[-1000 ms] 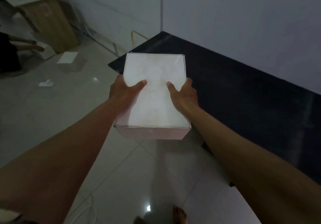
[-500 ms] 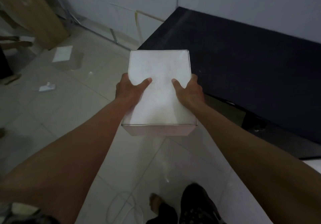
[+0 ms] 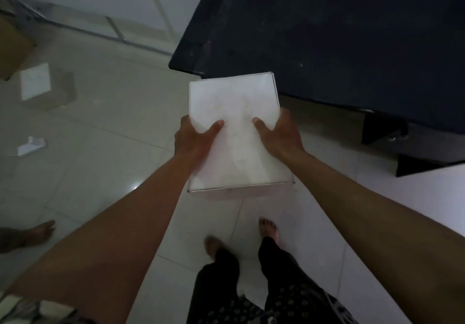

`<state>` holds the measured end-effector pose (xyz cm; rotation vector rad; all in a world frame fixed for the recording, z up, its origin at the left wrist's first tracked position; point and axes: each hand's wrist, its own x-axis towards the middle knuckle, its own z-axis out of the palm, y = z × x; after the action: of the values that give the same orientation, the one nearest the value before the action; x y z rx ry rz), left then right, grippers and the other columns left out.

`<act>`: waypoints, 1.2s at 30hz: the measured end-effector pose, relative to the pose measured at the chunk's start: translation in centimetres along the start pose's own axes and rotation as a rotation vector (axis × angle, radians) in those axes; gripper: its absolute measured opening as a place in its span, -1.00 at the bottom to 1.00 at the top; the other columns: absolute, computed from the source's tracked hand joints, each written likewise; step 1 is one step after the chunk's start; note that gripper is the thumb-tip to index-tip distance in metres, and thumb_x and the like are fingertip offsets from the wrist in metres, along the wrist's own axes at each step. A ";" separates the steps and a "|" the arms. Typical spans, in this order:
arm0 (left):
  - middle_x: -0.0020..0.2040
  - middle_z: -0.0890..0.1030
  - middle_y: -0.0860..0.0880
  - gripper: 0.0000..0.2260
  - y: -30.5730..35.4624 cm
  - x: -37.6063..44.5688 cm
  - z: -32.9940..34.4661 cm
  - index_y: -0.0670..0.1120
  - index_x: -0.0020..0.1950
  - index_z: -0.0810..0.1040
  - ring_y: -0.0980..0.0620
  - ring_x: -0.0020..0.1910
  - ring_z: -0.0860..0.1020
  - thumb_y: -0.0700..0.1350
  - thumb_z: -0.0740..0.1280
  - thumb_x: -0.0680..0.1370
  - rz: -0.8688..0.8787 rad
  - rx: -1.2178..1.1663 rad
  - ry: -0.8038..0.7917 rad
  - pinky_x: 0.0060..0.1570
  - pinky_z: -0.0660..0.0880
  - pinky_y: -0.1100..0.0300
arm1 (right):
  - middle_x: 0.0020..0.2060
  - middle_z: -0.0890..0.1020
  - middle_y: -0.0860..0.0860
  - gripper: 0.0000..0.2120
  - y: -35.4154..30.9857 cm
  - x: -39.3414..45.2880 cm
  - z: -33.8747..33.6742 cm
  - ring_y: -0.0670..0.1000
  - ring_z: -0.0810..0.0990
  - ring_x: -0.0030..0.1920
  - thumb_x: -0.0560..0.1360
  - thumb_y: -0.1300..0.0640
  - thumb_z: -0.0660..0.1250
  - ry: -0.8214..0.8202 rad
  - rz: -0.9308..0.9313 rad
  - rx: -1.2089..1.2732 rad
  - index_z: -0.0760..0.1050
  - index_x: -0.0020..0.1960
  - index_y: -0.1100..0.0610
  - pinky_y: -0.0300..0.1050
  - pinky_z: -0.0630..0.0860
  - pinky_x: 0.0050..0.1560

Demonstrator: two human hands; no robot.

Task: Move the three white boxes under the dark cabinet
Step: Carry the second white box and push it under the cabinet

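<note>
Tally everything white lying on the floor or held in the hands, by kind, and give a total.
White box held in both hands, left hand and right hand: 1, the held box
White-topped box on the floor: 1, the floor box
Small white scrap on the floor: 1, the scrap
Total: 3

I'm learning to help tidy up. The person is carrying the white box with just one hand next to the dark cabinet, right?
Not quite. The head view shows both hands on the white box: left hand and right hand grip its sides, beside the dark cabinet.
</note>
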<state>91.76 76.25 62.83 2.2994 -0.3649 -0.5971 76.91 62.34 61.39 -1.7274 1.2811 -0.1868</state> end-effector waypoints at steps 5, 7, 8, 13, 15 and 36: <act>0.13 0.55 -0.03 -0.29 -2.8 2.6 0.4 -0.07 0.32 0.39 -0.01 -0.03 0.49 0.35 0.43 0.36 0.045 0.064 -0.122 -0.05 0.39 0.18 | 0.22 0.52 0.06 -0.34 2.0 -0.5 3.5 0.16 0.55 0.14 0.45 -0.35 0.25 0.079 0.116 -0.010 0.20 0.39 0.00 -0.06 0.43 0.02; 0.09 0.54 0.00 -0.29 -4.2 3.3 0.6 -0.07 0.31 0.39 -0.02 -0.02 0.50 0.36 0.42 0.36 0.072 0.099 -0.162 -0.06 0.39 0.18 | 0.22 0.54 0.05 -0.34 3.1 -1.1 5.1 0.16 0.56 0.14 0.45 -0.35 0.25 0.110 0.158 0.011 0.19 0.39 -0.02 -0.05 0.46 0.05; 0.07 0.53 0.01 -0.30 -4.8 3.5 0.8 -0.07 0.30 0.39 -0.02 -0.03 0.50 0.36 0.42 0.36 0.080 0.109 -0.180 -0.07 0.38 0.18 | 0.21 0.54 0.04 -0.34 3.7 -1.4 5.7 0.15 0.56 0.13 0.45 -0.34 0.25 0.120 0.171 0.021 0.18 0.40 -0.03 -0.06 0.46 0.04; 0.05 0.51 0.04 -0.31 -7.4 4.2 3.5 -0.06 0.30 0.40 0.02 -0.05 0.47 0.35 0.43 0.36 0.095 0.140 -0.288 -0.24 0.32 0.28 | 0.19 0.55 0.04 -0.33 7.5 -2.1 7.8 0.07 0.51 -0.01 0.48 -0.32 0.26 0.159 0.269 0.032 0.15 0.43 -0.01 -0.12 0.40 -0.06; 0.05 0.51 0.05 -0.32 -8.1 4.3 4.9 -0.04 0.30 0.40 0.04 -0.06 0.47 0.35 0.43 0.36 0.087 0.130 -0.311 -0.25 0.33 0.30 | 0.19 0.55 0.06 -0.31 9.1 -1.8 8.3 0.11 0.55 0.04 0.47 -0.34 0.25 0.164 0.290 0.025 0.14 0.43 -0.01 -0.11 0.42 -0.05; 0.19 0.58 -0.02 -0.29 -24.6 18.4 34.2 0.02 0.31 0.39 -0.08 0.15 0.55 0.37 0.45 0.31 0.191 0.080 -0.352 -0.03 0.35 0.24 | 0.21 0.57 0.10 -0.31 35.7 16.8 20.5 0.19 0.58 0.11 0.46 -0.35 0.24 0.382 0.259 0.027 0.16 0.41 0.01 -0.04 0.49 0.00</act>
<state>91.94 65.95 18.01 2.1980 -0.7792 -0.9033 72.90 60.49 17.15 -1.5292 1.7575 -0.3944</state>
